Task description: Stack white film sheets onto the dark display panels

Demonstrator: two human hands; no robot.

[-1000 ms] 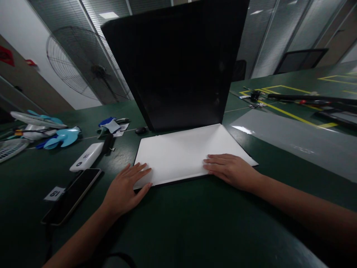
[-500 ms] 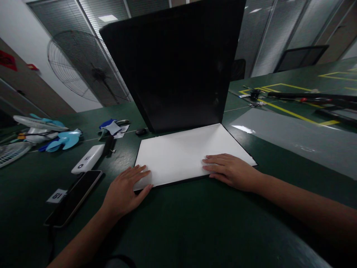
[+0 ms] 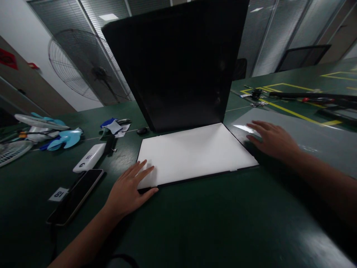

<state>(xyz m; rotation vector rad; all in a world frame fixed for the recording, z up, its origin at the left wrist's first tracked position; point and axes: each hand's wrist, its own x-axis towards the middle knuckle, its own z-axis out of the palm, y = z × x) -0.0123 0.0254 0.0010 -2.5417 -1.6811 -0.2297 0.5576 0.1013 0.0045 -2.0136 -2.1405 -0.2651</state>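
Observation:
A white rectangular panel (image 3: 192, 152) with a thin black edge lies flat in front of me. My left hand (image 3: 129, 190) rests with spread fingers on its near left corner, the thumb along the front edge. Off the panel's right side, my right hand (image 3: 273, 141) is over a translucent grey sheet (image 3: 320, 137), fingers apart and holding nothing. Whether it touches the sheet I cannot tell. Behind the white panel stands a large black panel (image 3: 181, 67), tilted and upright, its lower edge beside the white panel's far edge.
On the left of the green table (image 3: 200, 227) lie a phone (image 3: 76, 197), a white device (image 3: 89, 158), blue fan blades (image 3: 65, 139) and a small black object (image 3: 142, 131). Dark strips (image 3: 312, 96) lie at the far right. A large fan (image 3: 75, 63) stands behind.
My right hand has lifted off the white panel and moved right and away from me, over the grey sheet. My left hand stays on the panel's left corner.

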